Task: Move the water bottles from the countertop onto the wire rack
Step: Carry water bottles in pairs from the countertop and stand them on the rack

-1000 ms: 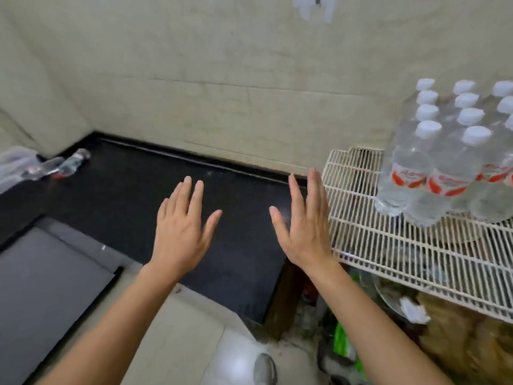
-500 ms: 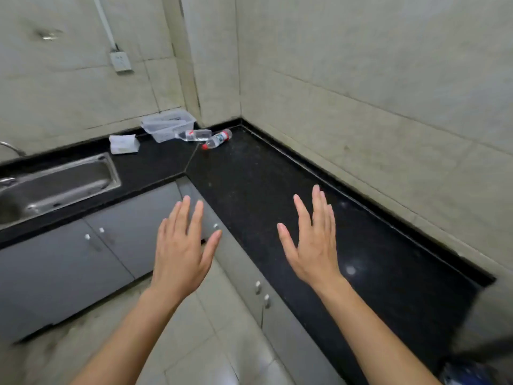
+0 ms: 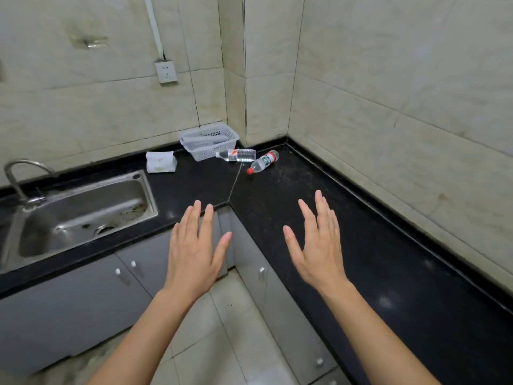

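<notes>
Two clear water bottles lie on their sides in the far corner of the black countertop (image 3: 333,223). One has a white cap (image 3: 236,155) and rests against a basket. The other has a red cap (image 3: 263,161) pointing toward me. My left hand (image 3: 194,251) and my right hand (image 3: 316,243) are held out flat, palms down, fingers apart, both holding nothing and well short of the bottles. The wire rack is out of view.
A white plastic basket (image 3: 208,141) stands in the corner beside a white tissue pack (image 3: 161,162). A steel sink (image 3: 80,212) with a tap (image 3: 19,173) is at left. Grey cabinet doors (image 3: 91,295) and a tiled floor lie below.
The view has swung left, away from the wire rack with its bottles, to the counter corner and the sink. Both hands stay open and flat in front of me.
</notes>
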The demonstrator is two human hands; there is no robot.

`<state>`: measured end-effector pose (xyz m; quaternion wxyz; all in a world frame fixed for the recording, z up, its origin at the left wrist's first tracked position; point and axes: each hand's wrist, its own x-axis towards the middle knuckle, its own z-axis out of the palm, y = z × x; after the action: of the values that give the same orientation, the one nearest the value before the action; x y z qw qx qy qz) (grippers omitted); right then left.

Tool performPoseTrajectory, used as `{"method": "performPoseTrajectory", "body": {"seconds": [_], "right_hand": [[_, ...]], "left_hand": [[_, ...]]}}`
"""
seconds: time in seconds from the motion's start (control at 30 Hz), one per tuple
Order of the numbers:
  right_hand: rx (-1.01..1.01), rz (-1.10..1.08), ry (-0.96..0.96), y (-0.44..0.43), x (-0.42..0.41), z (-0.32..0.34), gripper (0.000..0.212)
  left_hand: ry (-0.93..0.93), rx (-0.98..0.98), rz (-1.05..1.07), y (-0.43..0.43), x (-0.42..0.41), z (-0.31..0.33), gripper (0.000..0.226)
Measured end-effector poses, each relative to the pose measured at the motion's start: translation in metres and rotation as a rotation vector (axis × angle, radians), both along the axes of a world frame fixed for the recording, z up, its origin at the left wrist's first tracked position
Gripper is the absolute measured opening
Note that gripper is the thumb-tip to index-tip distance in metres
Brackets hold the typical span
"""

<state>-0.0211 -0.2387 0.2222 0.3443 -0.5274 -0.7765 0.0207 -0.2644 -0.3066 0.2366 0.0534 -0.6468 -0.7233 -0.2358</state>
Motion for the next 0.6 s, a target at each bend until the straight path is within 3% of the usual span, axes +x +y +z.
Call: {"method": "performPoseTrajectory", "body": {"seconds": [0.6], "right_hand": [[-0.188,0.015,-0.020,0.355,-0.086,-0.038,0.064]], "left_hand": [[0.078,-0.183,-0.018,0.357,-0.091,-0.012,0.076]]}}
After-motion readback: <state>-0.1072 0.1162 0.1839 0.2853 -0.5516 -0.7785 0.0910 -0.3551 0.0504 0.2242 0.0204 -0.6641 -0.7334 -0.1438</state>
